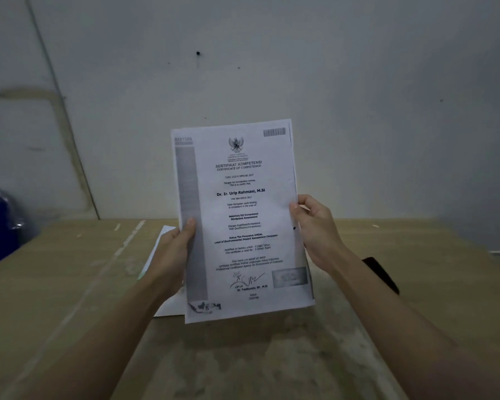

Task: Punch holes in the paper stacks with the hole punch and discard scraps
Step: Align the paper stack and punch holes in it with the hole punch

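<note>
Both hands, left (176, 249) and right (315, 226), pinch a thin paper stack (243, 220) by its side edges, upright; light, floppy, best supported at both edges.

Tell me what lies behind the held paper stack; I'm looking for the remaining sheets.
Behind the paper stack, white sheets lie on the table, showing past the left hand. The stack hides their extent.
</note>
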A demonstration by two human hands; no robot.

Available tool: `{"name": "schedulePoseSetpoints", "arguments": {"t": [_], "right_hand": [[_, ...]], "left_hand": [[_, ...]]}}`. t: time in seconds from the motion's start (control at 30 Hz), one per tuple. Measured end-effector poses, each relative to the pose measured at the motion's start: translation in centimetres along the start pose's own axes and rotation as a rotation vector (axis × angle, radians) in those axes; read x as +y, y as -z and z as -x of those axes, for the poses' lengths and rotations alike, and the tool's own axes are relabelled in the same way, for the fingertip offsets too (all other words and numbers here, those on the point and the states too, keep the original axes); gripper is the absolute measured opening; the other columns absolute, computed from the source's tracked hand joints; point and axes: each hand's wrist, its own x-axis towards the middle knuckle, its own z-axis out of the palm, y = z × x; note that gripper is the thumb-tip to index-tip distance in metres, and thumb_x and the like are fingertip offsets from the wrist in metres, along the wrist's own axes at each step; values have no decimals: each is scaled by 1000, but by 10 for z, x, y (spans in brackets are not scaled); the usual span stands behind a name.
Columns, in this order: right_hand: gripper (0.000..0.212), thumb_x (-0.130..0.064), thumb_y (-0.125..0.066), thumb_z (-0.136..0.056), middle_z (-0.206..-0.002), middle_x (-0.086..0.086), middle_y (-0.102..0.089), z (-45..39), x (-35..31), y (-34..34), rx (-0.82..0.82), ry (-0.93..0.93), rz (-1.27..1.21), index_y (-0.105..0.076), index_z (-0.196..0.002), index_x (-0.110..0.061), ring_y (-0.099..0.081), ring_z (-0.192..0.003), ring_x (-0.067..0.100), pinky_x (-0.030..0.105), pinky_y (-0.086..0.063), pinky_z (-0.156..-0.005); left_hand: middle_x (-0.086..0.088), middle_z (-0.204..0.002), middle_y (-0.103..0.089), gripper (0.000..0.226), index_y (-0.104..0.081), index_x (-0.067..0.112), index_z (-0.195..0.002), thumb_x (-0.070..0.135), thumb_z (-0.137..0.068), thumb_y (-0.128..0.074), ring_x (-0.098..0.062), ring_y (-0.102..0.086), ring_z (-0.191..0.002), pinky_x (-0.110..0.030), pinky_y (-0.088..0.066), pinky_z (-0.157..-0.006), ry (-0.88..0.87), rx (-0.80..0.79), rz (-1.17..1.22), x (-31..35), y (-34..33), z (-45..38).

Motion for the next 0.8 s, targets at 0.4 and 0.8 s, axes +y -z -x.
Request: {"name": "schedulePoseSetpoints", "arguments": {"t": [0.4,0.8], "right_hand": [[29,-7,-46,-94,-72,12,-54,-26,47,-180,-42,-157,-44,-61,-71,-16,-46,-69,24,38,-40,-70],[29,-4,-46,-89,-56,4,-42,-38,131,-338,-147,-298,449,-44,-61,-7,-36,-48,12,15,-27,-34]], "left_hand": [[3,-74,-65,32,-62,15,-83,36,-96,-41,-13,-62,-65,-22,-42,-51,-180,375,-358,33,150,-37],[-18,-95,-66,40,-65,-1,-110,31,-92,-49,-32,-60,-83,-31,-44,-70,156,452,-589,-13,323,-132]]}}
